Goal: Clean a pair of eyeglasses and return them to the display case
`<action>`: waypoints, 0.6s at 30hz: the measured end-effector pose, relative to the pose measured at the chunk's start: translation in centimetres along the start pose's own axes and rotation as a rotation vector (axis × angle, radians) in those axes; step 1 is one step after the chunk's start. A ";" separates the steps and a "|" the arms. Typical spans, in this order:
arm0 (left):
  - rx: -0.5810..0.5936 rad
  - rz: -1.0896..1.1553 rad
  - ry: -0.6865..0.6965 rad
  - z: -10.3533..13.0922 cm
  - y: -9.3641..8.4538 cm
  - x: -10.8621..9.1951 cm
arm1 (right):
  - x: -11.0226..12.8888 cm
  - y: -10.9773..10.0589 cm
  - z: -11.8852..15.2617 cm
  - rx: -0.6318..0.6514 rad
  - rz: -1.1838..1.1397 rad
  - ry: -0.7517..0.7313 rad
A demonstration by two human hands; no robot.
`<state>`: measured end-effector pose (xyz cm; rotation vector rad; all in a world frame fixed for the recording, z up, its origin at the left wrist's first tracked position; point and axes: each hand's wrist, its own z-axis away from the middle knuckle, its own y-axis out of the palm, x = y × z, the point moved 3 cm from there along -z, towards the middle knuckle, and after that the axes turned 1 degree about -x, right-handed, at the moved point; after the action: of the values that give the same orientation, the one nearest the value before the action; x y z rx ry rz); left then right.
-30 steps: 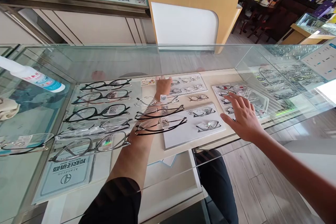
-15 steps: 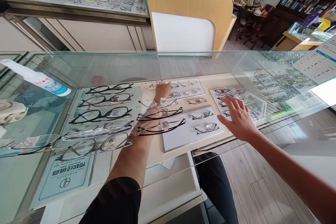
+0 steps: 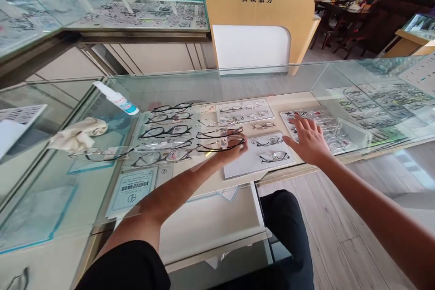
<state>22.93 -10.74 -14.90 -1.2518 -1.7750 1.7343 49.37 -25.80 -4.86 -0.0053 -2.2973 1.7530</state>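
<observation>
- Glasses [image 3: 274, 157], two pairs, sit on the near white board [image 3: 238, 167], just right of the left grip [image 3: 238, 142].
- The left grip was far back by the back white board [image 3: 245, 112]. Now it has come closer to the person, so the near white board looks like the closest board to it.
- A dark-armed pair [image 3: 217, 148] on the glass tabletop [image 3: 163, 86] covers part of the left grip. I cannot tell if it holds anything.
- The right grip [image 3: 310, 138] has hardly moved. Its fingers are spread wide with nothing in them, over the right-side board [image 3: 286, 123].
- A lone pair [image 3: 263, 125] lies between the two grips, a bit farther back.
- Well left of the left grip are a white bottle [image 3: 117, 98] and a pale cloth [image 3: 79, 133].
</observation>
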 end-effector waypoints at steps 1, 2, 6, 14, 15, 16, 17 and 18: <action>0.025 0.009 0.021 1.4 0.1 -1.1 | -0.1 0.1 -0.2 0.004 0.002 0.005; 0.049 0.020 0.034 2.8 0.3 -2.0 | -0.1 0.2 -0.4 0.010 0.005 0.009; 0.185 0.149 0.073 7.9 -0.2 -5.4 | -0.1 0.5 -1.1 0.021 0.010 -0.001; 0.576 0.577 0.134 14.0 -11.3 -12.6 | 0.2 0.8 -2.1 0.039 -0.018 0.004; 0.587 0.574 0.151 13.5 -13.4 -12.9 | 0.2 0.9 -2.2 0.045 -0.015 0.006; 0.536 0.526 0.156 12.6 -15.4 -12.7 | 0.2 0.9 -2.3 0.052 -0.012 0.010; 0.422 0.430 0.142 11.4 -17.3 -12.1 | 0.2 0.9 -2.4 0.060 -0.011 0.015; 0.278 0.302 0.114 10.1 -19.1 -11.2 | 0.2 1.0 -2.5 0.066 -0.011 0.021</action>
<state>14.83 -22.82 4.62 -1.5172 -1.2787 1.9447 49.52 -23.16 -5.16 0.0010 -2.2193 1.8135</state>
